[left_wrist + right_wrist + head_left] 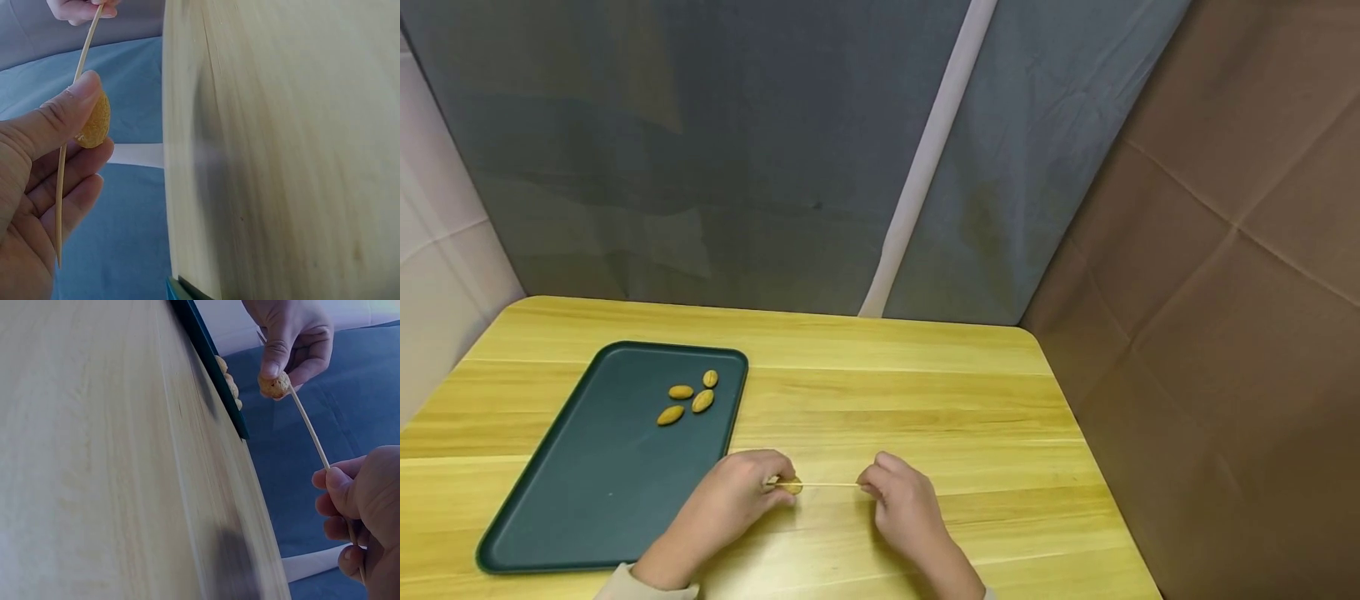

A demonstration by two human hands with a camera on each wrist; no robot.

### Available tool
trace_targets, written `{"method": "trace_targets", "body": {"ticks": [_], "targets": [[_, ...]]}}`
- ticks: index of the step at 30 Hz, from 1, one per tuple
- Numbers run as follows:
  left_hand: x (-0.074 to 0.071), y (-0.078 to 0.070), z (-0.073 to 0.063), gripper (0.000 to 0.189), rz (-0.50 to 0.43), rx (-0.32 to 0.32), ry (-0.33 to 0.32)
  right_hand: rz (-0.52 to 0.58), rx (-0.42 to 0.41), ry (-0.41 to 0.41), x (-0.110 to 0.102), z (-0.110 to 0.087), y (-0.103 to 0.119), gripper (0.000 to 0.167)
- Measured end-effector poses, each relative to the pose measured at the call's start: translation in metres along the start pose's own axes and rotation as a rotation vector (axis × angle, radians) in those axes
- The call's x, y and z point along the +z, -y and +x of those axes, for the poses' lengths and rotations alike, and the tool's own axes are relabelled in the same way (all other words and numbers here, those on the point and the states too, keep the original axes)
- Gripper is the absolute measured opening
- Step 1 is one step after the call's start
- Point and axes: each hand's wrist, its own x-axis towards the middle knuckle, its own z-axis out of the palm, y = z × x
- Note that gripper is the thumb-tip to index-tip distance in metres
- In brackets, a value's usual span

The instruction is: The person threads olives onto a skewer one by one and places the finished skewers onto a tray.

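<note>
My left hand (737,493) pinches an oval golden-brown food piece (95,122) between thumb and fingers, just right of the tray. A thin wooden skewer (829,484) runs nearly level between my two hands. In the left wrist view its pointed end sticks out past the piece, in front of the palm; I cannot tell whether it goes through the piece. My right hand (906,504) grips the other part of the skewer, with thumb and fingers curled round it. Both hands are held over the wooden table (1000,467).
On the left lies a dark green rectangular tray (587,475). Several similar oval pieces (703,402) rest near its far right corner. A grey curtain (760,167) hangs behind the table, with a brown cloth (1240,333) along the right side.
</note>
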Motion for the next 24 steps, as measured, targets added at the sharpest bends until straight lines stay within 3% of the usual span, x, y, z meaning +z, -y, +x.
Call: {"method": "trace_targets", "body": {"ticks": [24], "targets": [[0.008, -0.0033, 0.0083, 0.026, -0.005, -0.001, 0.029, -0.035, 0.009, 0.034, 0.0027, 0.0011, 0.0012, 0.014]]}}
